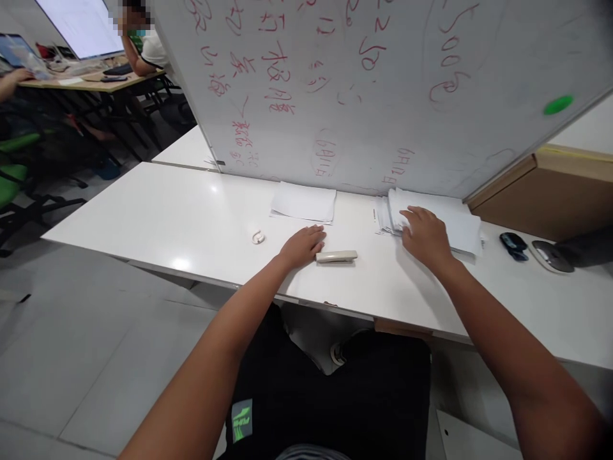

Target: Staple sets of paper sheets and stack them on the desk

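My left hand (303, 245) lies flat on the white table (182, 220), fingers stretched out, holding nothing. Just right of its fingertips lies a cream stapler (336, 257). My right hand (424, 234) rests on the left edge of a thick, loose stack of white papers (460, 227), fingers spread over the sheets. A second, thinner pile of white sheets (303, 202) lies farther back, against the foot of the whiteboard. A small white earpiece-like object (258, 237) sits to the left of my left hand.
A large whiteboard (364, 83) with red writing and a green magnet (558, 104) leans along the table's back. A cardboard box (550, 191), a dark small object (514, 245) and a grey mouse (550, 255) sit right. People sit at a desk (90, 80) far left.
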Available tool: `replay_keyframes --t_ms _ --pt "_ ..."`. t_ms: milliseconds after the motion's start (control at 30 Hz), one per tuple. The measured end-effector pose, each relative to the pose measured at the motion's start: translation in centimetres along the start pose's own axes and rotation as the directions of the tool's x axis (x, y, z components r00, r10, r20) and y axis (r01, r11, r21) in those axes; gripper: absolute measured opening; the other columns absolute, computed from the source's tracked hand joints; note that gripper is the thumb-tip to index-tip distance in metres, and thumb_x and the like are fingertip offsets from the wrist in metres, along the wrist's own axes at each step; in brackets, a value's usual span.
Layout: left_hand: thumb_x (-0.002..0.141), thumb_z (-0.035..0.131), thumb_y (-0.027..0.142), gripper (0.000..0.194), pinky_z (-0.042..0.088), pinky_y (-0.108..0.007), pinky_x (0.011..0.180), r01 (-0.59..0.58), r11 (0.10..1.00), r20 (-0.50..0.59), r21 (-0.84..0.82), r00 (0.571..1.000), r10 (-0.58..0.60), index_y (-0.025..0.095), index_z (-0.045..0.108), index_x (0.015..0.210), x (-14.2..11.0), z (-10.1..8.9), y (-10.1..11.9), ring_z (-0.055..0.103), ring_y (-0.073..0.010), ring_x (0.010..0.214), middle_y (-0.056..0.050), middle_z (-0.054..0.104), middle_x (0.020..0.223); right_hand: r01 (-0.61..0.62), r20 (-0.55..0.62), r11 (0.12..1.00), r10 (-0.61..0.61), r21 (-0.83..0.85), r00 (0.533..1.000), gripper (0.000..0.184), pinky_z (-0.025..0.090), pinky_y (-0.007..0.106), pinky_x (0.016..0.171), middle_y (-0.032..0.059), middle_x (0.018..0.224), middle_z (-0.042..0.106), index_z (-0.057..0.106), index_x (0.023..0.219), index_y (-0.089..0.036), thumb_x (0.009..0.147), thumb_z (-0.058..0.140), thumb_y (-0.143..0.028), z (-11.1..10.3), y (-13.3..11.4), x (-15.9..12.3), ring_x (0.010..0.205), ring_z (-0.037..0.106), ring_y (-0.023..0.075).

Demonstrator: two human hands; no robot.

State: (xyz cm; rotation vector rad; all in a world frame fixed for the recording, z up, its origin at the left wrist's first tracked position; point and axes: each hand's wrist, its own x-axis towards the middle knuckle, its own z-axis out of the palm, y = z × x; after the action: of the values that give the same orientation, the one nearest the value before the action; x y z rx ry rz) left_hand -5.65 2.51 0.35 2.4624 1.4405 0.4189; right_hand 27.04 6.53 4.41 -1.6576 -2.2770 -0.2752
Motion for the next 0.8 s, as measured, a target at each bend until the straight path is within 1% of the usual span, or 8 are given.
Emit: replay_keyframes --t_ms 67,167,233,300,400,600,700,800 --pt "0.097 0.029 0.034 0.044 0.021 -0.034 0.115 -0.003 1.000 -0.004 0.001 1.000 0.003 0.019 0.047 0.133 0.0 0.0 0.0 0.030 -0.0179 0.138 -0.004 0.040 0.147 0.001 0.072 0.993 0.007 -0.118 0.997 0.048 0.036 0.045 0.102 0.0155 0.139 0.045 0.049 0.131 -0.015 0.084 0.041 -0.013 -0.1 3.2 -1.7 0.129 0.040 0.0292" --pt "0.097 0.028 0.035 0.044 0.021 -0.035 0.115 -0.008 1.000 -0.015 0.013 1.000 0.008 0.019 0.048 0.133 0.0 0.1 -0.1 0.031 -0.0186 0.138 -0.004 0.041 0.147 -0.069 0.169 0.966 0.113 -0.249 0.979 0.051 0.039 0.047 0.099 0.0204 0.142 0.042 0.044 0.135 -0.011 0.084 0.041 -0.013 0.3 6.9 -3.4 0.129 0.041 0.0318" --pt "0.097 0.028 0.035 0.044 0.022 -0.036 0.115 -0.003 1.000 -0.023 0.023 1.000 0.003 0.020 0.048 0.133 0.0 0.2 -0.1 0.031 -0.0184 0.138 -0.003 0.041 0.147 -0.110 0.219 0.956 0.172 -0.271 0.960 0.051 0.041 0.049 0.097 0.0203 0.142 0.043 0.043 0.137 -0.011 0.086 0.040 -0.016 0.6 8.4 -4.0 0.127 0.044 0.0327" --pt "0.097 0.028 0.035 0.044 0.022 -0.035 0.115 0.004 1.000 -0.030 0.030 1.000 -0.004 0.021 0.048 0.133 0.0 0.3 0.0 0.032 -0.0182 0.137 -0.003 0.041 0.146 -0.132 0.247 0.956 0.198 -0.260 0.949 0.049 0.045 0.049 0.093 0.0169 0.141 0.046 0.046 0.136 -0.014 0.087 0.038 -0.017 0.8 9.1 -4.3 0.123 0.049 0.0322" --pt "0.097 0.028 0.035 0.044 0.022 -0.035 0.115 0.005 0.999 -0.038 0.037 0.999 -0.004 0.021 0.048 0.133 0.0 0.3 0.0 0.032 -0.0181 0.137 -0.002 0.042 0.146 -0.158 0.227 0.961 0.210 -0.227 0.951 0.048 0.049 0.047 0.086 0.0126 0.138 0.050 0.052 0.132 -0.018 0.086 0.038 -0.015 0.5 9.2 -4.7 0.116 0.055 0.0319" --pt "0.097 0.031 0.037 0.044 0.024 -0.036 0.114 0.005 1.000 -0.049 0.026 0.999 -0.004 0.021 0.050 0.133 0.1 0.4 0.0 0.033 -0.0194 0.137 -0.003 0.043 0.145 -0.265 0.196 0.944 0.303 -0.196 0.933 0.045 0.051 0.042 0.078 0.0141 0.121 0.063 0.053 0.132 -0.020 0.089 0.038 -0.018 -1.9 7.8 -5.5 0.104 0.062 0.0318" --pt "0.096 0.032 0.037 0.042 0.032 -0.037 0.109 0.057 0.998 -0.097 0.005 0.994 -0.056 0.021 0.052 0.129 -0.2 0.4 0.1 0.038 -0.0219 0.133 -0.004 0.048 0.141 -0.293 0.070 0.940 0.309 -0.174 0.949 0.045 0.050 0.038 0.075 0.0126 0.117 0.066 0.051 0.133 -0.020 0.091 0.036 -0.020 -3.8 6.6 -6.1 0.099 0.064 0.0295" --pt "0.097 0.028 0.038 0.041 0.043 -0.039 0.097 0.157 0.987 -0.217 -0.020 0.963 -0.157 0.020 0.058 0.118 -0.7 0.0 0.3 0.053 -0.0239 0.118 -0.009 0.061 0.123 -0.285 -0.099 0.951 0.274 -0.123 0.957 0.044 0.050 0.036 0.077 0.0123 0.116 0.067 0.053 0.131 -0.018 0.091 0.035 -0.020 -5.9 4.7 -7.3 0.097 0.065 0.0280"
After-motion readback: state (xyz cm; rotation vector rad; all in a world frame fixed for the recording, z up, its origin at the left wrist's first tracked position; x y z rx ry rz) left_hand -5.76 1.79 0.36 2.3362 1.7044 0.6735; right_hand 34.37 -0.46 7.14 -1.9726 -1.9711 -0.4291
